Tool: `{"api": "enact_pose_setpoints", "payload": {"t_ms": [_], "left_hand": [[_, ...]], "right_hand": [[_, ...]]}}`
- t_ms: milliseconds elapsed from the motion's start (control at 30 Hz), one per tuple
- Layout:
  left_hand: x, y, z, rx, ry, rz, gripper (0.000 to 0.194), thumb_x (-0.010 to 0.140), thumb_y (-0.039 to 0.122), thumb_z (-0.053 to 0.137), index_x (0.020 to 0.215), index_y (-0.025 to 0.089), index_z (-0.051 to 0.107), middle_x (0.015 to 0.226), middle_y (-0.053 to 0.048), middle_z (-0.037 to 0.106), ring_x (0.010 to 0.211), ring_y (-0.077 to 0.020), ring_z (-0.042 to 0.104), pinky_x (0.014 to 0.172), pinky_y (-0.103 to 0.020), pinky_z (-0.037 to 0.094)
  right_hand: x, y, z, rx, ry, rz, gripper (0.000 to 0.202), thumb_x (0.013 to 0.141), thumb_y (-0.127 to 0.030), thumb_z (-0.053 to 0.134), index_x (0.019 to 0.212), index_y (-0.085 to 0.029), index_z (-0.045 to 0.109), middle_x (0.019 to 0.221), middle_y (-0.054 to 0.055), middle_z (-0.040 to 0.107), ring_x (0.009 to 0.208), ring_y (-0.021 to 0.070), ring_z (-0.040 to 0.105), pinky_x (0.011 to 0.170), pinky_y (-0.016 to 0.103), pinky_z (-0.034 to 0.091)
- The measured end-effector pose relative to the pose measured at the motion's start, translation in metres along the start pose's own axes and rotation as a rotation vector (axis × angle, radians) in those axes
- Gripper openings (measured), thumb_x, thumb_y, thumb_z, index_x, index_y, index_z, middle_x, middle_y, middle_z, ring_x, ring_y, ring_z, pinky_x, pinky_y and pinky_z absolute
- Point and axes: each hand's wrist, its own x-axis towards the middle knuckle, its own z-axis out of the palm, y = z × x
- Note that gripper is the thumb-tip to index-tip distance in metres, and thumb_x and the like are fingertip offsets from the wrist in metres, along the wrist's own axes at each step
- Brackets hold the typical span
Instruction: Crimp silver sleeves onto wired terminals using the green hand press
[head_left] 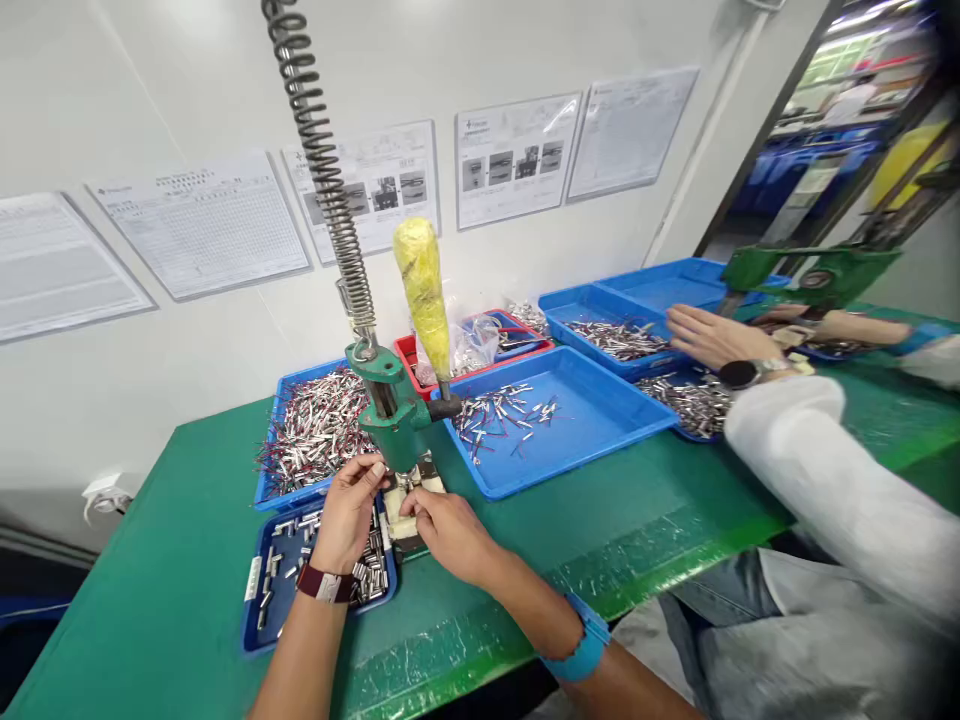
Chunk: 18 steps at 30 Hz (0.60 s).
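Note:
A green hand press with a long spring and a yellow-wrapped lever handle stands on the table. My left hand is at the left side of its base, thumb and fingertips pinched together; what they hold is too small to name. My right hand rests at the front right of the press base, fingers curled in toward the spot under the ram. Whatever lies between those fingers cannot be made out. Under my left wrist sits a dark blue tray with small metal cylinders.
A blue tray of wired parts lies behind left; a larger blue tray with scattered wired parts is right of the press. Behind is a red tray. A co-worker's hand reaches over trays at right, beside another green press.

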Motion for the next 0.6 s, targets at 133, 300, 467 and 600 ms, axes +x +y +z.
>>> {"api": "enact_pose_setpoints", "payload": {"t_ms": [133, 300, 467, 600], "left_hand": [[0.0, -0.007, 0.01, 0.011, -0.034, 0.029, 0.022, 0.073, 0.027, 0.08, 0.092, 0.018, 0.073, 0.092, -0.002, 0.07, 0.087, -0.0143, 0.061, 0.084, -0.026, 0.046], [-0.003, -0.005, 0.024, 0.048, -0.163, 0.055, 0.029, 0.08, 0.024, 0.074, 0.108, 0.023, 0.066, 0.104, -0.003, 0.07, 0.096, -0.0163, 0.062, 0.089, -0.027, 0.046], [-0.005, -0.005, 0.026, 0.097, -0.176, 0.075, 0.026, 0.081, 0.024, 0.073, 0.105, 0.023, 0.063, 0.099, -0.002, 0.069, 0.093, -0.0167, 0.062, 0.088, -0.028, 0.046], [-0.005, -0.007, 0.024, 0.172, -0.139, 0.111, 0.022, 0.083, 0.025, 0.07, 0.104, 0.023, 0.063, 0.095, -0.001, 0.066, 0.09, -0.0158, 0.06, 0.088, -0.027, 0.045]], "right_hand": [[0.002, 0.002, -0.002, 0.019, -0.058, -0.014, 0.032, 0.084, -0.008, 0.044, 0.093, -0.022, 0.071, 0.079, -0.001, 0.072, 0.069, 0.0135, 0.062, 0.064, 0.022, 0.037], [-0.001, 0.006, 0.003, -0.012, -0.034, -0.017, 0.033, 0.084, -0.011, 0.044, 0.098, -0.024, 0.07, 0.092, 0.0, 0.075, 0.081, 0.0159, 0.067, 0.07, 0.023, 0.039], [-0.004, 0.004, 0.005, -0.147, -0.044, -0.026, 0.031, 0.087, -0.017, 0.045, 0.106, -0.026, 0.068, 0.096, 0.001, 0.075, 0.084, 0.0185, 0.069, 0.07, 0.025, 0.038], [-0.008, 0.007, 0.011, -0.134, -0.046, -0.046, 0.028, 0.089, -0.02, 0.047, 0.106, -0.026, 0.068, 0.093, 0.002, 0.075, 0.08, 0.018, 0.068, 0.068, 0.025, 0.038]]}}
